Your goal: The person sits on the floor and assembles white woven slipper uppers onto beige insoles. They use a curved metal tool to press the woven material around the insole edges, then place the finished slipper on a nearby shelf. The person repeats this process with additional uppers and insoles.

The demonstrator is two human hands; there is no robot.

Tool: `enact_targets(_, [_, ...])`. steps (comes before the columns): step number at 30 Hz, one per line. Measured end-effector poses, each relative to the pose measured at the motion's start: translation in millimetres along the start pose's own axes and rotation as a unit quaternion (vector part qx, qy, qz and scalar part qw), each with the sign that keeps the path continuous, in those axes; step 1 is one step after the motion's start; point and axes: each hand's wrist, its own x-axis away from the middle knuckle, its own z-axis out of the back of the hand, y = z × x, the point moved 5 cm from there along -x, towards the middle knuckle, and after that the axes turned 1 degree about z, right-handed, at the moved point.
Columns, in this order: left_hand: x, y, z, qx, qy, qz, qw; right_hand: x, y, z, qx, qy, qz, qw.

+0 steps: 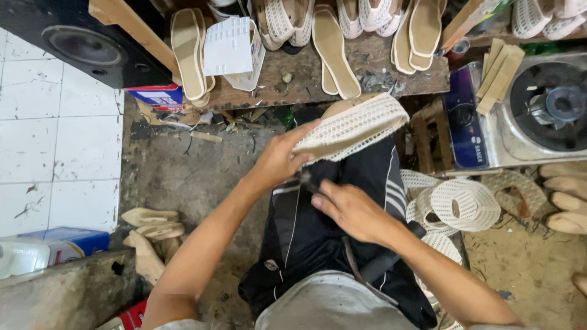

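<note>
The left hand grips a shoe form wrapped in a white mesh upper, fingers clamped round its near end and holding it up over the lap, toe pointing far and right. The right hand is closed round a dark tool, whose tip sits just under the mesh edge; the kind of tool is too hidden to tell. On the far side runs a scarred wooden bench lined with tan insoles and more mesh uppers, and loose mesh pieces lie to the right beside a small stove. Risks as I read them: the mesh is open and stretchy, so a hard pull at that edge could tear it or drag it crooked on the form. The tool also works close to the left fingers, so a slip could nick them.
</note>
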Motion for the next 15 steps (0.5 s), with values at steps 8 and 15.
enact_targets(8, [35, 2, -16, -0.186, -0.063, -0.172, 0.965, -6, 55, 128, -0.073, 0.215, 0.066, 0.972])
enact_targets(15, [61, -35, -23, 0.19, 0.355, 0.132, 0.906, 22, 118, 44, -0.471, 0.184, -0.18, 0.844])
